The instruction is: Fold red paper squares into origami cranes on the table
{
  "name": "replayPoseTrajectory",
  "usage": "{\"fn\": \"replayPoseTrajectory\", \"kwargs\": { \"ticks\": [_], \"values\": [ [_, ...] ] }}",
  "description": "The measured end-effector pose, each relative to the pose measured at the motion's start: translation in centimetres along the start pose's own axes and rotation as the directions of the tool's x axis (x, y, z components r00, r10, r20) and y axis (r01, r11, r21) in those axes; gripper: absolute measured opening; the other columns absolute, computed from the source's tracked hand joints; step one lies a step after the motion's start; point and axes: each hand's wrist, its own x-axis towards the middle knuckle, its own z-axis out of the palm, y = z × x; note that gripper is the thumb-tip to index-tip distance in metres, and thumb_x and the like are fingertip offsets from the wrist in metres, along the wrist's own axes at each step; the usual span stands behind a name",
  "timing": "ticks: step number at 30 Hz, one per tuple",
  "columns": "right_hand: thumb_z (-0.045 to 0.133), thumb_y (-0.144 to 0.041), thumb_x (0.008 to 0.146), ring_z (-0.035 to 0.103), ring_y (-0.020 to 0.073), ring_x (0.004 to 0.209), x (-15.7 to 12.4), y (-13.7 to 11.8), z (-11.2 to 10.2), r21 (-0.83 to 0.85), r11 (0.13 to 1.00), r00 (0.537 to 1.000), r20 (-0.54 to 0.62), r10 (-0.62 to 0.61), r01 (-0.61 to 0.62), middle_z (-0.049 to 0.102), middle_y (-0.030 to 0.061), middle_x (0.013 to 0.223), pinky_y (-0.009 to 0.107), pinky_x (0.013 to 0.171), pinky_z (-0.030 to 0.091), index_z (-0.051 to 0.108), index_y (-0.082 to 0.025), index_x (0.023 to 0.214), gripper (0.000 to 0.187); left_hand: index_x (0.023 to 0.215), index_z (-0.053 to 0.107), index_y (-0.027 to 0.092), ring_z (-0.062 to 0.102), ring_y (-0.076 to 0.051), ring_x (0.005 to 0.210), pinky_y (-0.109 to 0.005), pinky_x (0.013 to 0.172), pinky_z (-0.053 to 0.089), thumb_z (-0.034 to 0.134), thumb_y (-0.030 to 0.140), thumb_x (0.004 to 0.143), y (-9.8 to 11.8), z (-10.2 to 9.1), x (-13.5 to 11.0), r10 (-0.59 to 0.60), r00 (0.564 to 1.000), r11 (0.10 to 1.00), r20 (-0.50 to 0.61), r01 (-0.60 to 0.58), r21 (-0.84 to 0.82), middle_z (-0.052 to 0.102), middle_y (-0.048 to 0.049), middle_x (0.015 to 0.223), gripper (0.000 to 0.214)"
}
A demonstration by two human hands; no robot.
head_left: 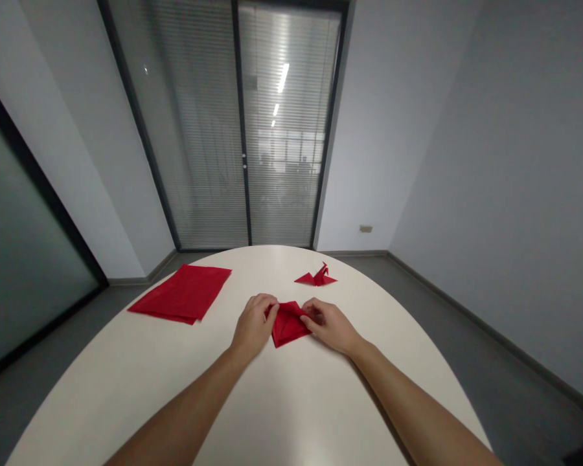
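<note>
A partly folded red paper [287, 325] lies on the white round table [272, 401] between my two hands. My left hand [253, 325] has its fingers curled and pinches the paper's left upper edge. Pinching the right upper edge is my right hand [330, 325], fingers bent onto the fold. A finished red paper crane [317, 277] stands on the table just beyond my right hand.
A stack of flat red paper sheets [182, 293] lies at the table's far left. Behind the table are glass doors with blinds [243, 129], grey walls and grey floor. The table edge curves away on both sides.
</note>
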Motion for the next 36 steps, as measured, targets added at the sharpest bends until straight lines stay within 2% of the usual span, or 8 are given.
{"fn": "replayPoseTrajectory", "kwargs": {
  "ticks": [3,12,22,31,36],
  "values": [
    [0.060,-0.026,0.090,0.062,0.0166,0.074,0.1,-0.2,-0.1,-0.072,0.997,0.999,-0.041,0.003,-0.006,0.070,0.0013,0.083,0.028,0.070,0.047,0.064,-0.020,0.090,0.007,0.092,0.065,0.021,0.061,-0.022,0.097,-0.038,0.090,0.050,0.048,0.024,0.098,0.7,-0.3,-0.1,0.041,0.999,0.997,-0.004,-0.040,0.069,0.068,-0.0045,0.096,0.019],
    [0.057,-0.028,0.091,0.058,0.0160,0.068,0.2,-0.3,0.2,-0.119,0.993,0.995,-0.097,-0.003,-0.009,0.066,0.0006,0.078,0.028,0.065,0.045,0.059,-0.021,0.085,0.009,0.096,0.062,0.024,0.063,-0.020,0.093,-0.033,0.081,0.051,0.056,0.017,0.090,2.3,-0.5,-0.6,0.125,0.991,0.976,0.054,-0.132,0.175,0.067,-0.0029,0.097,0.010],
    [0.056,-0.029,0.093,0.057,0.0159,0.068,0.0,-1.1,0.5,-0.138,0.990,0.997,-0.076,-0.011,0.000,0.066,0.0005,0.080,0.027,0.064,0.044,0.057,-0.022,0.089,0.008,0.100,0.059,0.024,0.064,-0.017,0.087,-0.030,0.076,0.049,0.053,0.017,0.092,2.4,-0.1,-0.7,0.040,0.998,0.976,-0.040,-0.031,0.215,0.067,-0.0009,0.099,0.012],
    [0.054,-0.034,0.096,0.057,0.0160,0.066,0.0,-1.6,0.8,-0.177,0.984,0.997,-0.077,-0.026,0.012,0.065,0.0003,0.076,0.027,0.064,0.043,0.055,-0.022,0.087,0.015,0.090,0.057,0.024,0.064,-0.019,0.087,-0.031,0.078,0.048,0.052,0.024,0.094,3.0,0.0,-0.7,0.049,0.995,0.978,-0.082,-0.031,0.206,0.067,-0.0012,0.089,0.007],
    [0.053,-0.032,0.096,0.057,0.0158,0.066,-0.1,-1.9,0.8,-0.194,0.981,0.997,-0.062,-0.035,0.022,0.064,-0.0001,0.076,0.026,0.063,0.041,0.055,-0.023,0.087,0.012,0.091,0.054,0.025,0.064,-0.017,0.079,-0.028,0.072,0.047,0.052,0.024,0.093,2.7,0.2,-0.7,-0.042,0.995,0.986,-0.089,0.056,0.157,0.066,0.0013,0.085,0.003]
  ]
}}
